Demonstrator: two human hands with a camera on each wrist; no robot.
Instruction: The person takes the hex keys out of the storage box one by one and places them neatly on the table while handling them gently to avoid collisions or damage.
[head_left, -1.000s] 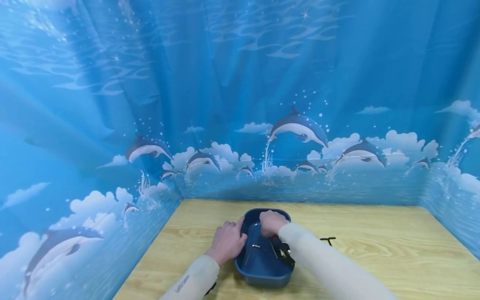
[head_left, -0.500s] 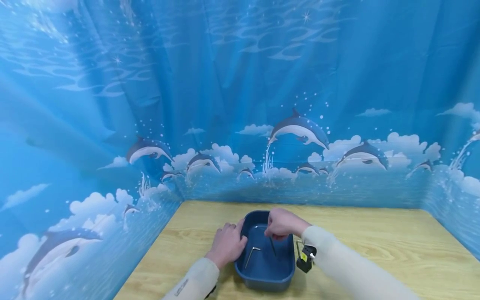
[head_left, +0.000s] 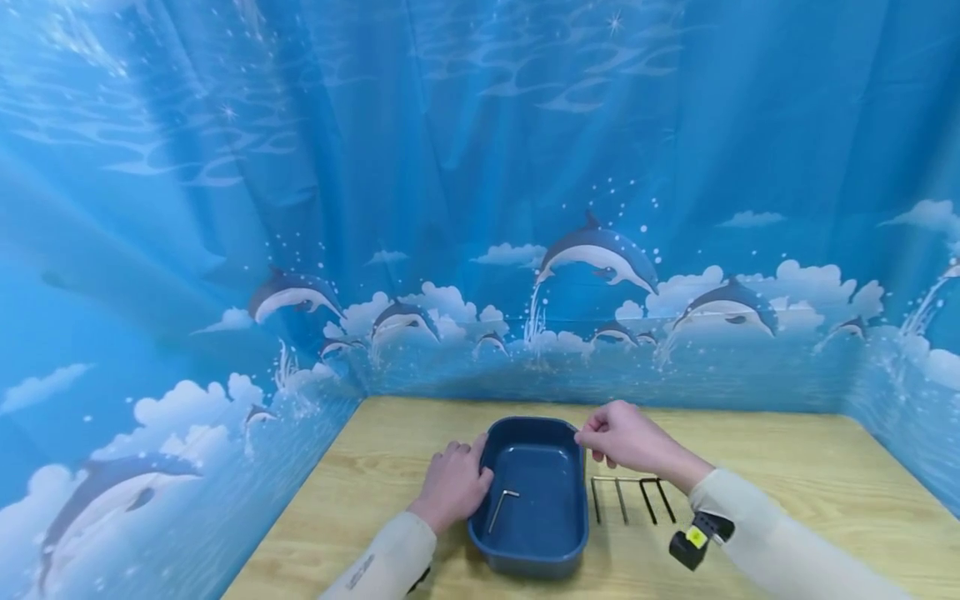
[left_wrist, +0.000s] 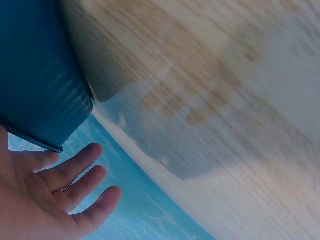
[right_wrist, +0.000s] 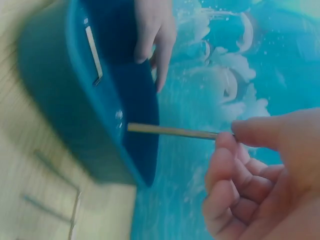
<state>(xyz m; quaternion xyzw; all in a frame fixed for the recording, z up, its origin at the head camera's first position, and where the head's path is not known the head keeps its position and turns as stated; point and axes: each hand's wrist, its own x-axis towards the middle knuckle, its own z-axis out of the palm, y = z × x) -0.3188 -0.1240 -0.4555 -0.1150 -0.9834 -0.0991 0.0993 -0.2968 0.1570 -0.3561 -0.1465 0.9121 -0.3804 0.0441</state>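
Observation:
A dark blue rectangular bin (head_left: 528, 567) has one hex key (head_left: 496, 512) lying on its floor. At the bin's left rim my left hand (head_left: 452, 483) rests with its fingers extended; the left wrist view shows the fingers (left_wrist: 82, 186) spread outside the wall. Just beyond the right rim, my right hand (head_left: 628, 437) pinches another hex key (right_wrist: 172, 131) between thumb and index finger. Its straight shaft points toward the bin in the right wrist view, and the end in the fingers is hidden.
Several hex keys (head_left: 622, 502) lie in a row on the wooden table (head_left: 765, 492), right of the bin. Their short arms are toward the back. A blue dolphin-print curtain (head_left: 480, 367) encloses the table's back and sides.
My right hand has lifted a hex key out of the bin and moved right, past the rim. The row of keys now shows. My left hand has stayed on the rim.

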